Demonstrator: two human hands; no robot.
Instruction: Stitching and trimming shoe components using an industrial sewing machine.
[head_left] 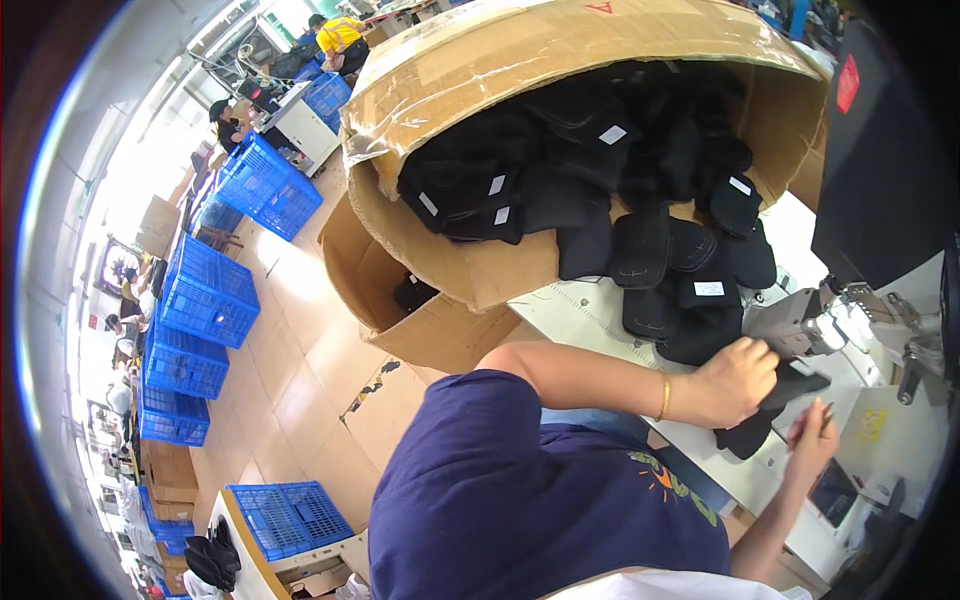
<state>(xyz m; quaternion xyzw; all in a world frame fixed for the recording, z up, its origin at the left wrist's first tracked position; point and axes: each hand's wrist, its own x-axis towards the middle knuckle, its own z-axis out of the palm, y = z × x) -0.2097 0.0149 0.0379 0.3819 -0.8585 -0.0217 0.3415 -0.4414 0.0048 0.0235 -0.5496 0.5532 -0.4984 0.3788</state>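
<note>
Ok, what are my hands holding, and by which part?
The left hand seems to hold a black piece by its left end; the right hand is near its right end, but whether it grips anything can't be told.

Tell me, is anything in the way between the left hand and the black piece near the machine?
Nothing I can see. The left hand seems to be holding the black piece directly. The metal machine head is beside them, not between.

Left hand [735, 383]: machine head [783, 325] just beyond, to right; fabric pieces [690, 285] ahead on surface [585, 312]; open carton [465, 268] ahead-left; crates [268, 188] far left on floor [290, 350].
</note>
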